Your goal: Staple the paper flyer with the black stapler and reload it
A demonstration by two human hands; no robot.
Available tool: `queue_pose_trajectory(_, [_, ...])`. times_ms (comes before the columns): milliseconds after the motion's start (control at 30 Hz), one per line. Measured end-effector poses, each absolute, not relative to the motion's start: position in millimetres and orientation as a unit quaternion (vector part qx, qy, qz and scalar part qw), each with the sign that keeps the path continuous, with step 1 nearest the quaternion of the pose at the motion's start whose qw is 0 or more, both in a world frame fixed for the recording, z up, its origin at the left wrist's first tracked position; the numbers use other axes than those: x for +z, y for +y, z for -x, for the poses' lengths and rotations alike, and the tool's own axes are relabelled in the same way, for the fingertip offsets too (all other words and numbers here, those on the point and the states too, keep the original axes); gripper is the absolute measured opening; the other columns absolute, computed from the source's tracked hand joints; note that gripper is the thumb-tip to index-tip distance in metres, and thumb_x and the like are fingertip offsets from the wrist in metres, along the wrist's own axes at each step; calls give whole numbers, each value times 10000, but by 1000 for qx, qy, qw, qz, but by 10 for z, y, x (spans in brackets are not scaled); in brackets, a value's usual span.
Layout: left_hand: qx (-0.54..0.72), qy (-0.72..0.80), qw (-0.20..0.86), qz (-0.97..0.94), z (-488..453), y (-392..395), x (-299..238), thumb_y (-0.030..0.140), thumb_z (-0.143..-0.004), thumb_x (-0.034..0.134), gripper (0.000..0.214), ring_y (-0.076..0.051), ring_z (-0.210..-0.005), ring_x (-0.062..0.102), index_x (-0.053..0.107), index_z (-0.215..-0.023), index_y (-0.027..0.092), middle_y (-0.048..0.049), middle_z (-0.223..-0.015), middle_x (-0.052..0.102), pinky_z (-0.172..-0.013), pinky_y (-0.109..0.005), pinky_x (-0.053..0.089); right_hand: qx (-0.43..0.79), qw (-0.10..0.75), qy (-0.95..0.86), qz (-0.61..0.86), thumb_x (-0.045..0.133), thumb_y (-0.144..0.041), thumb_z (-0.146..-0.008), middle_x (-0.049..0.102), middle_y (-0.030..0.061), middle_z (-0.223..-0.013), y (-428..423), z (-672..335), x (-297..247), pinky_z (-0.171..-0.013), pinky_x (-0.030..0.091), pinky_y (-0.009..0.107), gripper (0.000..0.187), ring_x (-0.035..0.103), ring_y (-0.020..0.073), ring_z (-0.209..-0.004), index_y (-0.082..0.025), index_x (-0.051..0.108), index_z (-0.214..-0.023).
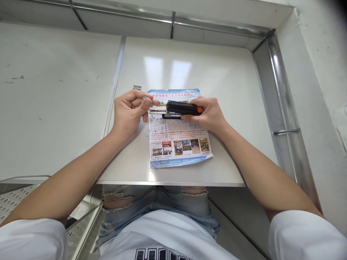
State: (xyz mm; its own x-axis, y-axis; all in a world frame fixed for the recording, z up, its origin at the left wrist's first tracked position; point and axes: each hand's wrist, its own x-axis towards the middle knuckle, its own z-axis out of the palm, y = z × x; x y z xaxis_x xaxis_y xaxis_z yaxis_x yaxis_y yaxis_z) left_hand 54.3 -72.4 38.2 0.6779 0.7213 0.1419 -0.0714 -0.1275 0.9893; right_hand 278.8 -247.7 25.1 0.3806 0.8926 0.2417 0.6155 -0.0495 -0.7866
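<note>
A black stapler (182, 107) with an orange end is held in my right hand (207, 112), fingers wrapped round its rear. Its metal magazine (157, 111) sticks out to the left from under the black top. My left hand (131, 110) pinches a small grey metal piece, which looks like a strip of staples (149, 99), between thumb and forefinger beside the magazine's tip. Below both hands lies a printed leaflet (179, 134) with many staples pressed into its left part and one lower corner curled up.
Strips of staples (137, 87) lie on the white table (217, 79) just past my left hand. Several loose staples (60, 81) are scattered on the left tabletop. Metal rails (222, 27) border the back and right side. A perforated metal panel (78, 227) stands below the front edge.
</note>
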Motion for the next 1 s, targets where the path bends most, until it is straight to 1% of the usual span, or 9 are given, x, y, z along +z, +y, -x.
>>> queue_pose_trajectory(200, [344, 198, 629, -669, -575, -729, 360, 651, -828, 874, 438, -92, -451, 572, 746, -885, 236, -19, -779, 809, -405, -272, 427, 180, 418, -542, 707, 874, -384, -714, 713, 22, -808, -2472, -2772, 294, -746, 454, 364, 245, 601, 232, -828, -220, 781, -870])
queue_pose_trajectory(433, [329, 182, 630, -679, -587, -747, 360, 628, -828, 892, 422, -92, -491, 596, 764, -868, 227, -41, -813, 825, -395, -258, 404, 195, 393, -541, 717, 860, -384, -728, 658, -1, -826, -2446, -2782, 237, -749, 418, 351, 278, 557, 216, -820, -226, 658, -835])
queue_pose_trajectory(500, [322, 178, 628, -686, -578, -752, 363, 611, -820, 907, 412, -91, -493, 599, 777, -874, 224, -42, -798, 820, -377, -245, 374, 193, 384, -552, 714, 862, -418, -757, 677, 10, -880, -2448, -2788, 238, -779, 444, 368, 297, 574, 230, -854, -230, 678, -896])
queue_pose_trajectory(600, [321, 174, 614, -700, -560, -776, 386, 570, -800, 938, 384, -85, -476, 578, 797, -868, 219, -34, -780, 811, -352, -231, 332, 138, 376, -582, 708, 872, -548, -798, 717, 64, -1084, -2468, -2780, 283, -907, 502, 451, 437, 598, 301, -1038, -260, 716, -1088])
queue_pose_trajectory(700, [306, 143, 607, -719, -547, -817, 429, 535, -777, 963, 357, -67, -434, 528, 819, -845, 216, -38, -787, 814, -343, -229, 328, 38, 370, -594, 713, 760, -669, -911, 682, 109, -1229, -2510, -2712, 355, -1041, 489, 570, 501, 577, 354, -1183, -290, 696, -1232])
queue_pose_trajectory(767, [251, 106, 616, -739, -539, -847, 453, 518, -759, 977, 341, -59, -408, 500, 841, -833, 213, -47, -782, 817, -344, -231, 356, -5, 361, -620, 697, 676, -711, -963, 667, 107, -1239, -2546, -2619, 383, -1079, 464, 634, 499, 587, 369, -1204, -309, 693, -1259])
queue_pose_trajectory(833, [185, 70, 623, -757, -527, -874, 462, 510, -738, 987, 341, -78, -407, 538, 856, -816, 205, -52, -742, 808, -357, -233, 412, -8, 333, -680, 654, 665, -737, -964, 676, 79, -1221, -2581, -2494, 378, -1078, 468, 644, 486, 608, 365, -1200, -353, 706, -1260])
queue_pose_trajectory(933, [112, 19, 633, -766, -497, -901, 450, 471, -760, 978, 292, -169, -505, 707, 870, -829, 208, -46, -690, 795, -445, -251, 562, 7, 269, -764, 586, 706, -683, -969, 708, 30, -1180, -2616, -2306, 326, -1017, 527, 556, 389, 639, 316, -1161, -432, 719, -1266])
queue_pose_trajectory(1000, [73, -8, 642, -763, -478, -909, 442, 432, -796, 959, 231, -216, -584, 777, 882, -867, 226, -38, -695, 802, -527, -276, 643, -4, 236, -793, 561, 714, -603, -996, 725, 19, -1169, -2627, -2221, 290, -959, 557, 497, 334, 649, 280, -1117, -448, 714, -1291])
